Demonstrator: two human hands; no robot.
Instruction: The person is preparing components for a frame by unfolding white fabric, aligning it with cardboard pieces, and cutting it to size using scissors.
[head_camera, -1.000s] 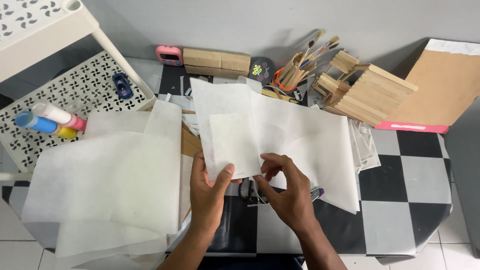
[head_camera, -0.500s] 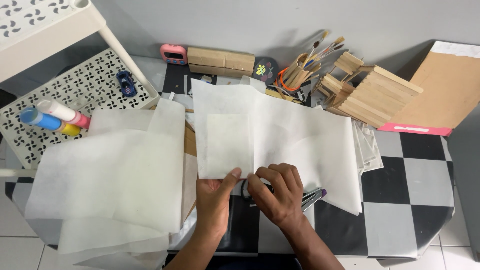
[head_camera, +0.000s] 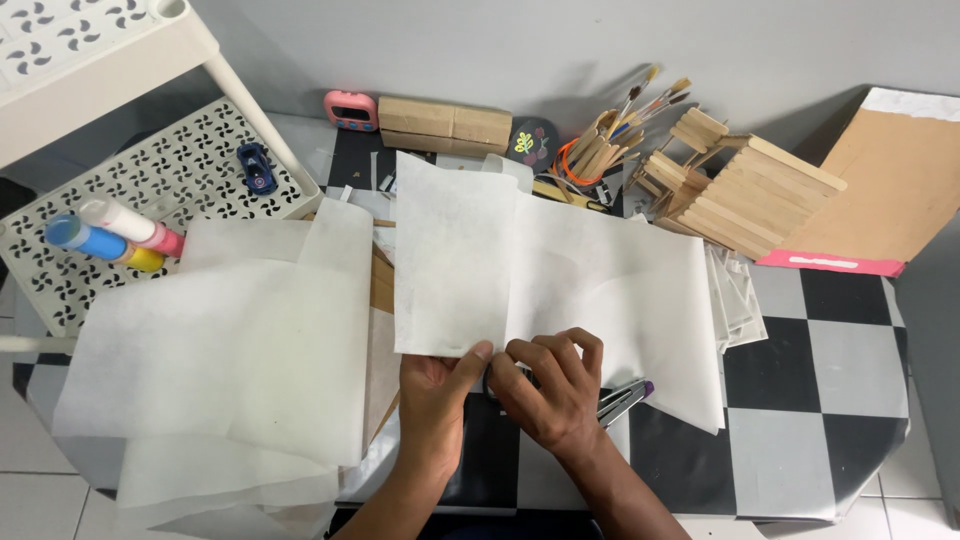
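Pinching the near edge of a white sheet (head_camera: 520, 270), the left hand (head_camera: 437, 400) has its thumb pressed on the paper, and the right hand (head_camera: 548, 385) curls closed on the same edge just beside it. Scissors (head_camera: 622, 398) poke out under the right hand. The sheet lies mid-table (head_camera: 800, 440); more paper (head_camera: 220, 350) overhangs the left edge. Along the far edge stand a wooden block (head_camera: 445, 125), brushes (head_camera: 625, 125) and a stick model (head_camera: 740, 190).

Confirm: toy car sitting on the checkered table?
No, the blue toy car sits on the white perforated rack shelf, left of the checkered table.
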